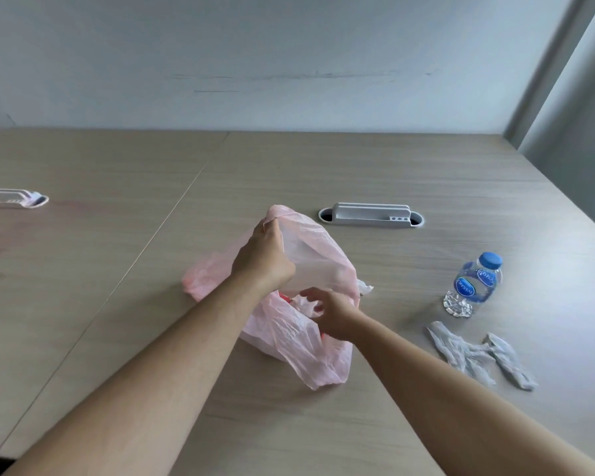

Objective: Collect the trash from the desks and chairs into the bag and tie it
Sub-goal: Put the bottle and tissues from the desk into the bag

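Observation:
A thin pink plastic bag (310, 255) lies crumpled in the middle of the wooden desk (426, 173). My left hand (265, 255) grips the bag's upper rim and lifts it. My right hand (330, 314) pinches the nearer rim, holding the mouth apart. Something red shows inside the bag. A small clear water bottle (473, 286) with a blue cap stands upright to the right. Two crumpled grey-white wrappers (474, 352) lie in front of the bottle. A bit of white tissue (364, 286) peeks out behind the bag.
A white cable-port cover (371, 216) is set in the desk behind the bag. At the far left edge lies a pinkish-white object (14, 199). A seam runs diagonally across the desk on the left. A wall stands behind the desk.

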`<state>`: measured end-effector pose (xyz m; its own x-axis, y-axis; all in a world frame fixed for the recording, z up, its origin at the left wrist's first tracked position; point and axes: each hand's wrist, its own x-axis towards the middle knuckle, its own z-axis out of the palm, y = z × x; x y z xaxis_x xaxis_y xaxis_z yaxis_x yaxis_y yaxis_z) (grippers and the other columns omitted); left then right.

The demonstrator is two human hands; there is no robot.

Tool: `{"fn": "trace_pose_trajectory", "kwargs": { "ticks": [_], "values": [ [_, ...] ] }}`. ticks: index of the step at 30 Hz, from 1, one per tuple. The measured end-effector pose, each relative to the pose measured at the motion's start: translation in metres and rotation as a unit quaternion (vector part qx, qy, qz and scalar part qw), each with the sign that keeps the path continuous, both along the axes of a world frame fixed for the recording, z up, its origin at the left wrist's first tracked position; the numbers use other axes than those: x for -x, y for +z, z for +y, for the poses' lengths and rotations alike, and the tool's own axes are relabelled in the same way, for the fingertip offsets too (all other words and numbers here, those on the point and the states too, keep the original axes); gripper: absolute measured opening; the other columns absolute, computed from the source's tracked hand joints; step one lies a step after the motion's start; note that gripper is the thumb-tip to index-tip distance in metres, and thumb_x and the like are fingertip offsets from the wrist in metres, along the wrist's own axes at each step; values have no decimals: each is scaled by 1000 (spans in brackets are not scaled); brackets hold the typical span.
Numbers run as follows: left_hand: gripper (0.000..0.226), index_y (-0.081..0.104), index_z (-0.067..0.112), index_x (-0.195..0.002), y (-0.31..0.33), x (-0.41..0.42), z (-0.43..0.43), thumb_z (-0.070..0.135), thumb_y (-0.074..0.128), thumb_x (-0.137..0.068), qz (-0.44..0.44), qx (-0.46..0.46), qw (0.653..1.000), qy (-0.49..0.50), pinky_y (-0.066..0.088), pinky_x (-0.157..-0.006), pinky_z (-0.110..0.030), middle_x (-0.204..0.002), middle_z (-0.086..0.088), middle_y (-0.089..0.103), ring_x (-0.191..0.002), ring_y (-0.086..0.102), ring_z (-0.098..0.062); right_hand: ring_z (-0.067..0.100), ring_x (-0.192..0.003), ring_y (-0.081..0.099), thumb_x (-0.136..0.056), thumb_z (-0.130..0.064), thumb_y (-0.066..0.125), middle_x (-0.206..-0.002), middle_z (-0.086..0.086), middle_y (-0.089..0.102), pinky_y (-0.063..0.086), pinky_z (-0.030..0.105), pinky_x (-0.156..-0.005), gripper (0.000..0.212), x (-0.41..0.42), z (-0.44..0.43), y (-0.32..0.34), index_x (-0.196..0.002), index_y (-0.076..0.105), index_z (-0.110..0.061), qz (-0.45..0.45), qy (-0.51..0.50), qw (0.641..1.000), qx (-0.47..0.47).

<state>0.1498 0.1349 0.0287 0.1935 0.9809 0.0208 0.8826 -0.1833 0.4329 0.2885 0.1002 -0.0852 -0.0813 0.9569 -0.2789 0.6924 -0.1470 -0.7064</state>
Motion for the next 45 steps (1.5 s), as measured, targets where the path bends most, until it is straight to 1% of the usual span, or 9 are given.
{"fn": "trace_pose_trajectory", "kwargs": {
  "ticks": [5, 11, 14, 19, 25, 31, 38, 42, 45],
  "values": [
    [56, 34, 3, -129, -5, 3, 9, 2, 52, -76, 8, 9, 1000, 15, 35, -74, -30, -138, -8, 39, -112, 48, -29, 25, -78, 65, -80, -15, 60, -80, 5, 72, 48, 30, -68, 13, -52, 9, 12, -84, 72, -14, -67, -164, 964, -199],
    [57, 34, 7, -130, -15, 5, 14, 4, 52, -76, 15, 21, 999, 23, 40, -83, -33, -138, -8, 39, -118, 47, -30, 28, -134, 37, -86, -15, 50, -149, 5, 37, 36, 36, -106, 39, -98, 34, -30, -122, 59, -25, -199, -69, 978, -1],
    [59, 33, 8, -131, -19, 6, 13, 3, 52, -76, 16, 20, 1000, 18, 38, -81, -31, -139, -7, 40, -118, 47, -29, 29, -144, 21, -78, -33, 53, -157, 3, 19, 30, 43, -113, 57, -96, 33, -51, -135, 47, -31, -217, 15, 972, 87],
    [36, 36, 12, -105, -14, 5, 7, 0, 51, -75, 16, 23, 999, 17, 35, -71, -30, -123, -5, 46, -92, 45, -25, 30, -95, 62, -84, -21, 54, -100, 10, 70, 49, 30, -75, 23, -90, 22, -54, -96, 72, -11, -170, -94, 981, -9],
    [37, 38, 9, -109, 3, -14, -5, 1, 51, -75, 9, 18, 1000, -7, 33, -67, -30, -119, -6, 48, -87, 44, -25, 26, -67, 51, -77, -17, 61, -64, 11, 60, 32, 29, -58, 22, -123, -13, 2, -67, 63, 2, -54, -372, 912, -165],
    [53, 36, 9, -124, 17, -50, -25, 3, 52, -74, -27, 31, 998, -39, 35, -69, -29, -120, -6, 52, -92, 48, -26, 17, -47, 54, -60, -27, 46, -49, 9, 56, 36, 22, -48, 26, -92, -30, 62, -58, 56, -4, 117, -304, 928, -181],
    [66, 29, 9, -137, 32, -86, -48, 5, 53, -75, -51, 38, 994, -84, 39, -77, -26, -131, -7, 50, -113, 52, -27, 12, -89, 58, -91, -6, 47, -100, -7, 63, 45, 20, -86, 36, -53, -41, 39, -114, 68, -23, 125, -42, 991, 13],
    [43, 39, 12, -116, 42, -95, -52, 5, 55, -76, -71, 10, 992, -102, 35, -71, -25, -102, 0, 47, -91, 48, -23, 10, -69, 55, -85, 3, 37, -102, 3, 68, 39, 11, -58, 49, -90, -51, 69, -107, 72, -23, 28, -164, 978, -123],
    [35, 36, 16, -105, 44, -104, -53, 3, 52, -77, -78, 0, 991, -111, 34, -67, -25, -86, 6, 43, -87, 48, -23, 21, -101, 57, -80, 1, 41, -109, 1, 67, 39, 22, -75, 42, -139, -52, 87, -95, 73, -22, -85, -257, 937, -221]
  ]
}}
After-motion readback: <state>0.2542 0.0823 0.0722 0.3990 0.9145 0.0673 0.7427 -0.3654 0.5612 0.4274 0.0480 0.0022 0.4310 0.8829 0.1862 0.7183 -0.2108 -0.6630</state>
